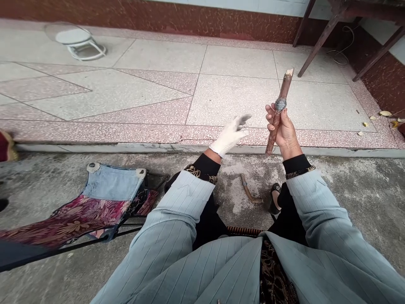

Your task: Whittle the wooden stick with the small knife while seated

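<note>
My bare right hand (pixel 287 133) grips a short wooden stick (pixel 285 84) near its lower half and holds it up, tilted slightly to the right. A band of thin metal wire (pixel 280 104) is wound round the middle of the stick, just above my fingers. The stick's top end looks pale and roughly cut. My left hand (pixel 230 134), in a white glove, is held out to the left of the stick, apart from it. Its fingers are stretched toward the stick with nothing between them. On the ground between my feet lies a bent stick (pixel 249 192).
A folding lounge chair (pixel 95 207) with patterned cloth stands at my left. Ahead runs a raised tiled step (pixel 152 97) with a stone edge. A white stool (pixel 76 39) sits on it at the far left, and a wooden table (pixel 325 36) stands at the right.
</note>
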A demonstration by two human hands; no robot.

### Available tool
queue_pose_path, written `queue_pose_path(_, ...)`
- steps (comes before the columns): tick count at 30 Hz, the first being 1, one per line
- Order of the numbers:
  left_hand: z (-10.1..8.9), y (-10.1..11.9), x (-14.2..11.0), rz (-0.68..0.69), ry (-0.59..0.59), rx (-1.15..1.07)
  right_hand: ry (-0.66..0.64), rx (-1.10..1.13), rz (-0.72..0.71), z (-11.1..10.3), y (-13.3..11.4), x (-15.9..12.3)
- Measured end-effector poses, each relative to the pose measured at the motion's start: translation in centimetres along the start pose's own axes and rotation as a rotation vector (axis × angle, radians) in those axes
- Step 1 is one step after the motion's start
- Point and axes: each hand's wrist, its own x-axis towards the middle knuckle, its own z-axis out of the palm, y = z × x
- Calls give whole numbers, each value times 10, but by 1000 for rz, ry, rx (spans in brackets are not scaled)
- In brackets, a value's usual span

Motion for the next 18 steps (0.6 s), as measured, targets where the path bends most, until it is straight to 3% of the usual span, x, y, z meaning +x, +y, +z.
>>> queue_pose_path(6,-13,1,-2,-214,-149,244,45,-12,-28,-4,-3,3)
queue_pose_path(11,-17,-4,-3,-317,-15,283,91,-21,-44,-8,-5,4)
queue_pose_path(14,-4,2,-9,-426,-180,130,45,26,-68,-9,-2,5)
queue_pose_path(15,2,4,-12,-408,-229,100,37,28,-70,-10,-1,5)
queue_pose_path(18,23,8,-17,-213,-97,206,33,14,-61,-7,3,5)
